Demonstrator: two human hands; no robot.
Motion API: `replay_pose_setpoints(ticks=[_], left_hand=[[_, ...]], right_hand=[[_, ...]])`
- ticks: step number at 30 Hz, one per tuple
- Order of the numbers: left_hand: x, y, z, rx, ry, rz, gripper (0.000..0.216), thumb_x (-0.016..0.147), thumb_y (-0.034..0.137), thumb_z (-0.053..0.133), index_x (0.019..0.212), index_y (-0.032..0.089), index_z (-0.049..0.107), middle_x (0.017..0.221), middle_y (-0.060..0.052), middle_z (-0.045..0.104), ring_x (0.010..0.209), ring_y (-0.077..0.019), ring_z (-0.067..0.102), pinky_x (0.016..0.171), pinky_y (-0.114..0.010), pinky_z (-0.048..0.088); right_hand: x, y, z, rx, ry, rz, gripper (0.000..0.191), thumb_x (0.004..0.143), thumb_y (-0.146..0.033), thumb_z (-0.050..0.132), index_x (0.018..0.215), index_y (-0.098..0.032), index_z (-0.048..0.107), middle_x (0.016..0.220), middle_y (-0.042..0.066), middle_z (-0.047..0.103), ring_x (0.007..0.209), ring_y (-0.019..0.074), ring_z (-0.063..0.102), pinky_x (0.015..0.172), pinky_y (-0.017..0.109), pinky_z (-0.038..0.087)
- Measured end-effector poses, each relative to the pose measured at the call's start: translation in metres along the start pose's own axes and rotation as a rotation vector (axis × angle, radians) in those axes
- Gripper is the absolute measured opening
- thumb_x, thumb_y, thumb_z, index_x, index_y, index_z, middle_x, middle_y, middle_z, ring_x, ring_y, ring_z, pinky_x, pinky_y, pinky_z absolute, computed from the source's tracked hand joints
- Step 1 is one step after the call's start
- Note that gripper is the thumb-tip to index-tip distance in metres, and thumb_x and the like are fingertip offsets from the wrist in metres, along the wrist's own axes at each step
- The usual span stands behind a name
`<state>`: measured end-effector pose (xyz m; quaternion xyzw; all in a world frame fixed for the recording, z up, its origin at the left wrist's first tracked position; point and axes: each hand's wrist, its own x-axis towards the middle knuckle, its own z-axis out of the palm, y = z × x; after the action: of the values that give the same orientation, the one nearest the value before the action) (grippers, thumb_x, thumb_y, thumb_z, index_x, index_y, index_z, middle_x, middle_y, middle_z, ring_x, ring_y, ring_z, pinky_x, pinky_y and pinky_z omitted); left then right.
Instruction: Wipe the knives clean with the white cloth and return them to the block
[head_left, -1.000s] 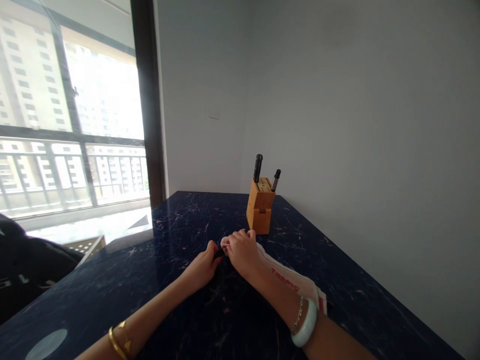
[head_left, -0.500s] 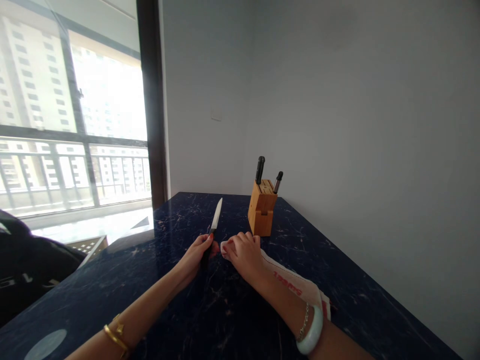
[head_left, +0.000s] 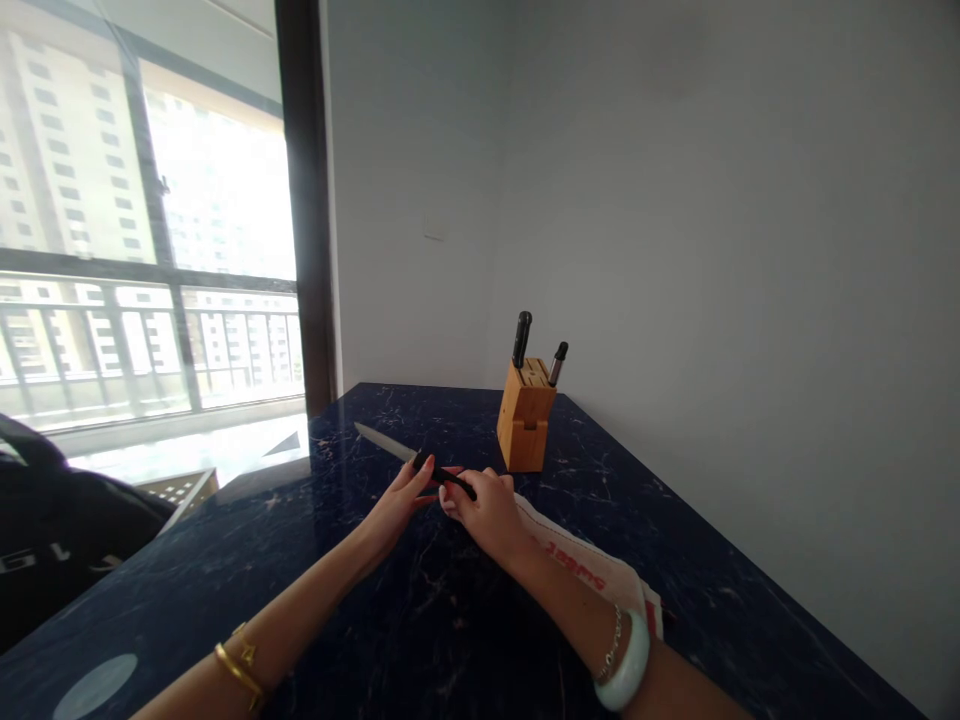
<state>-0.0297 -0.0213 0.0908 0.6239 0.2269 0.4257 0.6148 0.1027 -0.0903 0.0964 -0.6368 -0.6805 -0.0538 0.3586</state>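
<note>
A kitchen knife (head_left: 385, 441) with a black handle lies across my two hands, its blade pointing to the far left. My left hand (head_left: 394, 512) pinches the front of the handle, close to the blade. My right hand (head_left: 489, 512) is closed on a white towel (head_left: 581, 557) with red lettering, which trails back beneath the forearm. The rear end of the knife handle rests against the fingers and thumb of this hand; how firmly it is gripped I cannot tell.
Beyond my right hand stands a wooden knife block (head_left: 526, 432) with a black-handled knife (head_left: 523, 340) and another dark-tipped handle (head_left: 558, 364) in it. The dark blue marbled table (head_left: 442, 620) meets the wall on the right. A black bag (head_left: 67, 530) sits at left.
The knife has swung from pointing away from me to pointing left, and its handle end has come to my right hand. The right hand has stayed on the towel.
</note>
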Motion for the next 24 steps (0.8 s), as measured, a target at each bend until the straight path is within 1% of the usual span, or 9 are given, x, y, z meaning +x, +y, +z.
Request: replay_pose_setpoints(ticks=[2, 5, 8, 10, 12, 15, 17, 19, 24], left_hand=[[0.005, -0.002, -0.010, 0.091, 0.086, 0.005, 0.035, 0.078, 0.051, 0.045, 0.083, 0.017, 0.053, 0.080, -0.002, 0.064, 0.076, -0.0135, 0.057, 0.066, -0.024, 0.042], [0.010, -0.004, -0.021, 0.142, 0.140, 0.116, 0.035, 0.074, 0.051, 0.050, 0.068, 0.017, 0.052, 0.057, 0.004, 0.054, 0.055, -0.0082, 0.050, 0.055, -0.020, 0.038], [0.013, -0.004, -0.026, 0.130, 0.212, 0.183, 0.036, 0.071, 0.052, 0.054, 0.069, 0.016, 0.053, 0.056, 0.004, 0.053, 0.052, -0.0084, 0.049, 0.054, -0.021, 0.039], [0.014, -0.003, -0.029, 0.141, 0.278, 0.197, 0.037, 0.069, 0.053, 0.055, 0.073, 0.016, 0.054, 0.058, 0.003, 0.056, 0.053, -0.0096, 0.052, 0.056, -0.022, 0.041], [0.015, -0.004, -0.033, 0.156, 0.346, 0.196, 0.039, 0.067, 0.054, 0.057, 0.073, 0.015, 0.055, 0.060, 0.002, 0.059, 0.055, -0.0109, 0.054, 0.057, -0.023, 0.042], [0.016, -0.005, -0.039, 0.161, 0.414, 0.140, 0.042, 0.065, 0.055, 0.058, 0.073, 0.014, 0.056, 0.063, -0.002, 0.064, 0.057, -0.0133, 0.058, 0.057, -0.023, 0.043], [0.016, -0.007, -0.042, 0.160, 0.410, 0.076, 0.042, 0.065, 0.054, 0.059, 0.073, 0.013, 0.058, 0.067, -0.005, 0.067, 0.060, -0.0151, 0.060, 0.056, -0.023, 0.043], [0.016, -0.008, -0.043, 0.152, 0.374, 0.012, 0.040, 0.065, 0.052, 0.059, 0.074, 0.012, 0.059, 0.072, -0.008, 0.069, 0.064, -0.0168, 0.062, 0.057, -0.023, 0.043], [0.013, -0.009, -0.035, 0.145, 0.265, -0.101, 0.038, 0.068, 0.047, 0.059, 0.079, 0.011, 0.062, 0.079, -0.010, 0.070, 0.074, -0.0195, 0.065, 0.060, -0.024, 0.045]], right_hand=[[0.002, 0.007, 0.000, 0.012, -0.017, 0.039, 0.027, 0.089, -0.037, 0.035, 0.083, -0.025, 0.059, 0.078, -0.003, 0.062, 0.081, 0.0138, 0.050, 0.072, 0.026, 0.024], [0.004, 0.014, -0.002, 0.003, -0.071, 0.063, 0.029, 0.089, -0.038, 0.033, 0.081, -0.025, 0.058, 0.077, -0.003, 0.061, 0.081, 0.0143, 0.050, 0.071, 0.027, 0.023], [0.003, 0.013, -0.006, -0.094, 0.007, 0.061, 0.022, 0.088, -0.037, 0.037, 0.092, -0.024, 0.054, 0.087, -0.001, 0.060, 0.085, 0.0153, 0.049, 0.072, 0.028, 0.024], [0.001, 0.011, -0.007, -0.196, 0.077, 0.049, 0.024, 0.085, -0.040, 0.041, 0.099, -0.022, 0.051, 0.092, 0.002, 0.058, 0.087, 0.0168, 0.048, 0.074, 0.029, 0.024], [-0.002, 0.009, -0.004, -0.301, 0.052, 0.014, 0.028, 0.083, -0.043, 0.044, 0.096, -0.020, 0.052, 0.091, 0.004, 0.058, 0.087, 0.0187, 0.047, 0.075, 0.032, 0.024], [-0.005, 0.013, 0.005, -0.434, -0.072, -0.059, 0.021, 0.083, -0.038, 0.045, 0.089, -0.020, 0.054, 0.088, 0.005, 0.060, 0.087, 0.0206, 0.047, 0.076, 0.035, 0.024], [-0.004, 0.018, 0.009, -0.479, -0.123, -0.081, 0.014, 0.084, -0.029, 0.044, 0.087, -0.020, 0.054, 0.086, 0.005, 0.061, 0.084, 0.0203, 0.047, 0.076, 0.036, 0.023], [-0.001, 0.025, 0.010, -0.494, -0.129, -0.066, 0.012, 0.083, -0.023, 0.043, 0.086, -0.020, 0.054, 0.083, 0.004, 0.061, 0.081, 0.0196, 0.048, 0.074, 0.036, 0.023], [0.007, 0.036, -0.004, -0.533, -0.024, 0.026, 0.014, 0.084, -0.019, 0.040, 0.079, -0.017, 0.052, 0.077, 0.007, 0.060, 0.079, 0.0208, 0.048, 0.072, 0.037, 0.022]])
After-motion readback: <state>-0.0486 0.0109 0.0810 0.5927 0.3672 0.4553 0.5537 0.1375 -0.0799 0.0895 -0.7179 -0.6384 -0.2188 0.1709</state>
